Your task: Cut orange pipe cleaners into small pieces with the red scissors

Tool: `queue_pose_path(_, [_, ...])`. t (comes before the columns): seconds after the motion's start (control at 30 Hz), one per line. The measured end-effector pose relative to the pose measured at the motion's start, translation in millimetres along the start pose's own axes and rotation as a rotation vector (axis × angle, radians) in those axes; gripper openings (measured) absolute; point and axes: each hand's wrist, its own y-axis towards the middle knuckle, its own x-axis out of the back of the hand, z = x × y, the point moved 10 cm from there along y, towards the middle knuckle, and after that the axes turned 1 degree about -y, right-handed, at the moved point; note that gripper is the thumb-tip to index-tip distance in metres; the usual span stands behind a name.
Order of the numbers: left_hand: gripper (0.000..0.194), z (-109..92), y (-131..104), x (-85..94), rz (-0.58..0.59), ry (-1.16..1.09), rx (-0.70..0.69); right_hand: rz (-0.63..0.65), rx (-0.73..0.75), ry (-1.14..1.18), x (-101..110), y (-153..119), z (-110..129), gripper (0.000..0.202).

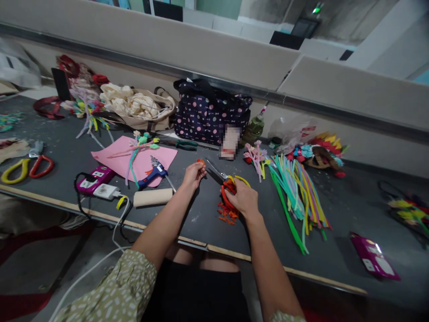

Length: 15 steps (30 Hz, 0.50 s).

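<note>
My left hand [194, 175] is closed, pinching a small orange fuzzy piece [200, 161] between thumb and fingertips. My right hand [244, 197] grips scissors [216, 175] by their red and yellow handles. The blades are parted and point up and left, just right of my left hand and apart from the orange piece. Short orange fuzzy scraps [228, 218] lie in a loose pile under my right hand, partly hidden by it and the handles. Right of that hand, long pipe cleaners [291, 188] in green, pale blue, yellow and pink lie in a bundle.
A blue glue gun [152, 174] rests on pink paper [134, 150] at left, beside a cream roll [153, 197] and a purple power strip [95, 180]. Behind stand a dotted bag [204, 112] and a bottle [256, 126]. Other scissors [35, 154] lie far left.
</note>
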Motion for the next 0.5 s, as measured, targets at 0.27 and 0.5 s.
queue_pose_path(0.27, [0.008,-2,-1,-3.3,0.012,0.036,-0.019,-0.055,-0.102,0.068,2,-2,-16,0.049])
queue_pose_path(0.5, [0.019,-9,-1,-4.8,0.052,-0.008,-0.081,-0.045,-0.113,0.175,-5,-7,-22,0.047])
